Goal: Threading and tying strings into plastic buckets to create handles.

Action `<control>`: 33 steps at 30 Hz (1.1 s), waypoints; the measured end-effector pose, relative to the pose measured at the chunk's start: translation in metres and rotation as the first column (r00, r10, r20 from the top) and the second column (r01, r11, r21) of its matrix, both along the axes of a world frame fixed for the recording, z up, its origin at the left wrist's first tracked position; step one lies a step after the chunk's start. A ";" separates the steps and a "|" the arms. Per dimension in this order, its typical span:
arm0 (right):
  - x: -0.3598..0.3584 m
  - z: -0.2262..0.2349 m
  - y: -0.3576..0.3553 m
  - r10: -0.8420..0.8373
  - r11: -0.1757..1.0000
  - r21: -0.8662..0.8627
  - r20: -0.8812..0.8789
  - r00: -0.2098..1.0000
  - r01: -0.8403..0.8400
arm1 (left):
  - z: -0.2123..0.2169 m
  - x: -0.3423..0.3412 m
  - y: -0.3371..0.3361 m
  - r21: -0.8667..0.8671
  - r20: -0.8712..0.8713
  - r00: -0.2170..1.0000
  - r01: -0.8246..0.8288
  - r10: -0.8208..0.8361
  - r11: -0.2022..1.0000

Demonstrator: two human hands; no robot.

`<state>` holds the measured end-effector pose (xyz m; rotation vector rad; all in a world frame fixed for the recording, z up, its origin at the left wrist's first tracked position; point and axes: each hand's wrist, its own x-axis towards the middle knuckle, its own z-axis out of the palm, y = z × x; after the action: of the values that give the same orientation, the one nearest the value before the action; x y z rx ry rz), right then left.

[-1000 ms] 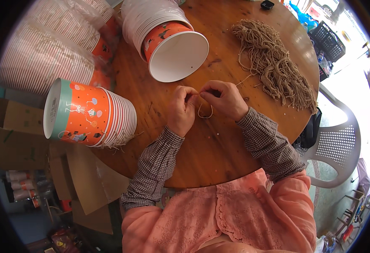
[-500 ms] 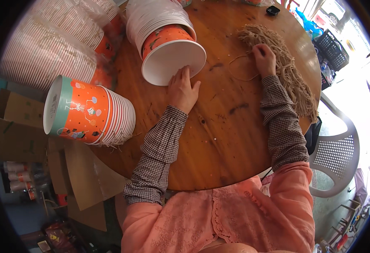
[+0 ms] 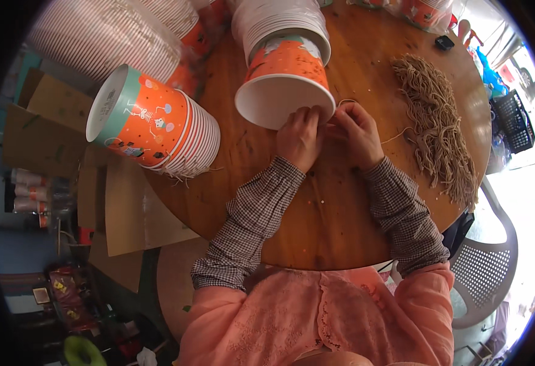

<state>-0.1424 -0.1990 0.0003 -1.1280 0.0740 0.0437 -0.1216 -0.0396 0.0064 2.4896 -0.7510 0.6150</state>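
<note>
An orange paper bucket (image 3: 289,58) with a white inside lies on its side, its mouth toward me, its far end inside a plastic-wrapped stack of white-rimmed buckets (image 3: 280,23). My left hand (image 3: 301,139) is closed at the lower right of the mouth, fingers curled over the rim; its thumb is hidden. Right beside it, my right hand (image 3: 360,134) pinches a thin tan string (image 3: 345,102), which loops up by the rim. Farther right, a bundle of tan strings (image 3: 435,122) lies spread on the round wooden table (image 3: 334,226).
At the left edge of the table lies another stack of orange and green buckets (image 3: 157,122), with string ends hanging at its rims. Wrapped bucket stacks (image 3: 106,43) stand beyond it. Cardboard boxes (image 3: 124,207) are below left. A grey chair (image 3: 484,268) stands at the right.
My right hand has come left from the string bundle to the bucket's rim, bringing a string. My left hand has curled its fingers over the rim. The whole view has shifted.
</note>
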 end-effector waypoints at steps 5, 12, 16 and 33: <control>-0.003 0.001 0.006 -0.040 0.984 -0.162 0.188 0.981 0.071 | 0.014 -0.011 0.004 -0.302 -0.077 0.996 0.016 -0.041 0.953; -0.023 0.017 0.023 -0.036 0.963 -0.258 0.163 0.986 0.078 | 0.022 -0.018 0.035 -0.442 -0.228 0.953 0.083 -0.201 0.893; -0.032 0.024 0.034 -0.056 0.956 -0.281 0.113 0.992 0.086 | 0.018 -0.012 0.049 -0.495 -0.316 0.916 0.063 -0.247 0.867; -0.037 0.031 0.045 -0.065 0.849 -0.516 0.115 0.991 0.116 | 0.016 -0.007 0.056 -0.541 -0.282 0.871 0.202 -0.403 0.816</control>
<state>-0.1790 -0.1544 0.0309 -1.6717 0.0564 -0.1225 -0.1282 0.0162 0.0224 1.8667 -0.7111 0.1516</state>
